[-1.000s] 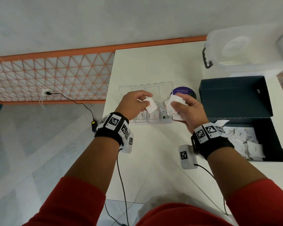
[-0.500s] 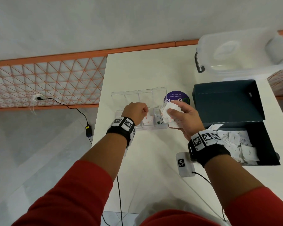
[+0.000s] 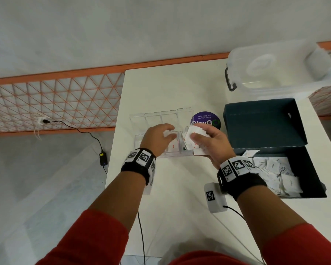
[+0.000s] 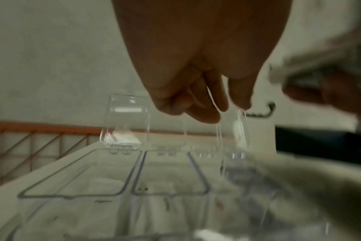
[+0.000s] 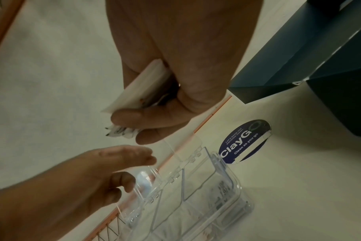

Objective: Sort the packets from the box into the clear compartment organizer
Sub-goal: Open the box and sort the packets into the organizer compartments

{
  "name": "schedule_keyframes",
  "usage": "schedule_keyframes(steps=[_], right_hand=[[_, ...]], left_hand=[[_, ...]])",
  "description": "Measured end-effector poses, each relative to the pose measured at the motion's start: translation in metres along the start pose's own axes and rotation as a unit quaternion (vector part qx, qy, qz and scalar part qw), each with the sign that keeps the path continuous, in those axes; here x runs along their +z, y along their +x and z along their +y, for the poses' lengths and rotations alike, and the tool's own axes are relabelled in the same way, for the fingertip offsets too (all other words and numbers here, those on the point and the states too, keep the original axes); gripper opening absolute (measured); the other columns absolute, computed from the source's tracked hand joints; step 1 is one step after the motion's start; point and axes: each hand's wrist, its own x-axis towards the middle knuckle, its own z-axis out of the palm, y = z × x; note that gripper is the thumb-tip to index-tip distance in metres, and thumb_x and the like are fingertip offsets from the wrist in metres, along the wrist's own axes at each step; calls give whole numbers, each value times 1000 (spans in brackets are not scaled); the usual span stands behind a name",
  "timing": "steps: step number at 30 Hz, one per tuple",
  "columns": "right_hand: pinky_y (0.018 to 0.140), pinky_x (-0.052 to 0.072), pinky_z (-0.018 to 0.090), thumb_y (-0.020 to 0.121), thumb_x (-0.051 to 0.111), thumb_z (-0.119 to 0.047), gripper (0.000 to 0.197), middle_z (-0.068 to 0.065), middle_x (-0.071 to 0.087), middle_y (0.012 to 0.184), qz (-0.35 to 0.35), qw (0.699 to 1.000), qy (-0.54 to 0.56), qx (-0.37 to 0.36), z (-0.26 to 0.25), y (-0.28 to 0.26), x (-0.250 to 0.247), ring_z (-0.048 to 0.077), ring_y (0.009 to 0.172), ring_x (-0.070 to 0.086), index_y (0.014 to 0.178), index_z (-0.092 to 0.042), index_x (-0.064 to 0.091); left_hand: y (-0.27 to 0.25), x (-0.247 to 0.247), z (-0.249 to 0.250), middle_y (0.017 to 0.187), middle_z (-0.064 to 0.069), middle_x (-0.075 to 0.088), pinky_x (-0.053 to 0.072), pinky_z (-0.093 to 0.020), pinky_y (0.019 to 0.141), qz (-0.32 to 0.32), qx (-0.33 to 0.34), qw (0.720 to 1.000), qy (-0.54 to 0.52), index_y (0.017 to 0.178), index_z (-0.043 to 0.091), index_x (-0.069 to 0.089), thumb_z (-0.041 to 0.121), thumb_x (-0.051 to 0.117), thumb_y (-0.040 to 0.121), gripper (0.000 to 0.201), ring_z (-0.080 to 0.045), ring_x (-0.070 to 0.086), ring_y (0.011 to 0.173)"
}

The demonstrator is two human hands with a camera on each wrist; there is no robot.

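The clear compartment organizer [image 3: 151, 119] [image 4: 165, 192] [image 5: 206, 187] stands mid-table with its lids tipped up; white packets lie in its compartments. My right hand [image 3: 195, 134] [image 5: 134, 124] grips a stack of white packets [image 3: 189, 138] [image 5: 138, 91] just above the organizer's right end. My left hand [image 3: 170, 133] [image 4: 223, 110] [image 5: 130, 172] hovers over the middle compartments, fingers loosely curled and holding nothing, close beside the stack. To the right, the dark box [image 3: 310, 169] lies open with several more white packets [image 3: 275, 171] inside.
A clear lidded plastic bin [image 3: 279, 69] sits at the table's far right corner. A round purple ClayGo sticker [image 3: 205, 120] [image 5: 245, 141] lies between organizer and box. A white tagged device [image 3: 212, 197] with a cable lies near my right wrist. The table's left edge runs close to the organizer.
My left hand held a packet, lowered it into an organizer compartment, and has come back up without it beside the right hand's stack. The right hand kept its stack.
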Motion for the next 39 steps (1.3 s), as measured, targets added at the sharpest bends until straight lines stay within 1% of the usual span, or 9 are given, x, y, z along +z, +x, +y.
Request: schedule_keyframes(steps=[2,5,9,16,19,25,32,35,39], right_hand=[[66,59,36,86,75,-6,27,13,69,117,-9,1000,-5,0,-1,-3,2,30,96,69,105,-25,75],[58,57,31,89,71,-7,25,11,70,110,-32,999,-7,1,-2,-8,5,25,88,68,108,-23,74],[53,56,31,96,63,-9,22,10,70,98,-67,998,3,9,-5,-17,12,21,77,68,112,-20,72],[59,57,33,86,70,3,38,9,72,104,-98,995,-8,10,-7,-27,11,24,83,72,113,-23,72],[59,57,34,85,69,5,36,10,72,101,-90,996,-17,0,-6,-30,12,25,81,72,108,-23,74],[57,56,31,84,71,3,33,10,69,102,-71,997,-14,2,-5,-34,13,22,78,70,105,-23,75],[59,57,33,86,69,4,37,17,69,118,-60,998,-5,10,-7,-36,11,31,93,70,119,-14,70],[57,57,32,86,69,4,37,16,68,119,-43,999,0,12,-9,-35,7,29,93,70,118,-15,70],[56,57,31,86,69,4,35,10,70,112,-29,1000,5,10,-8,-33,3,24,85,72,114,-18,71]], left_hand=[[-10,-10,11,104,16,68,48,-21,74,2,-24,991,-135,107,31,68,41,65,89,22,0,61,68],[-25,-18,26,95,14,66,52,-22,69,-43,-11,979,-198,109,39,65,44,73,80,30,-8,61,64],[-35,-18,34,95,9,58,48,-22,69,-40,-2,982,-185,108,39,66,26,82,74,40,-9,55,69],[-44,-26,38,90,8,55,54,-22,64,-46,4,974,-222,119,36,64,8,71,83,46,-10,60,58],[-47,-27,40,87,6,56,56,-28,65,-60,-1,972,-228,112,29,66,4,69,83,39,-14,63,59],[-46,-33,37,92,-2,70,54,-25,57,-26,-28,970,-240,96,19,58,5,70,82,22,-22,69,62],[-31,-40,25,71,4,70,50,-19,58,34,-28,972,-233,87,20,59,7,62,88,13,-9,65,62],[-23,-41,17,76,4,69,49,-18,57,74,-36,972,-220,85,23,60,8,63,88,15,-8,66,61],[-14,-29,9,86,4,67,46,-13,61,52,-42,990,-125,84,24,64,11,65,88,13,-6,67,65]])
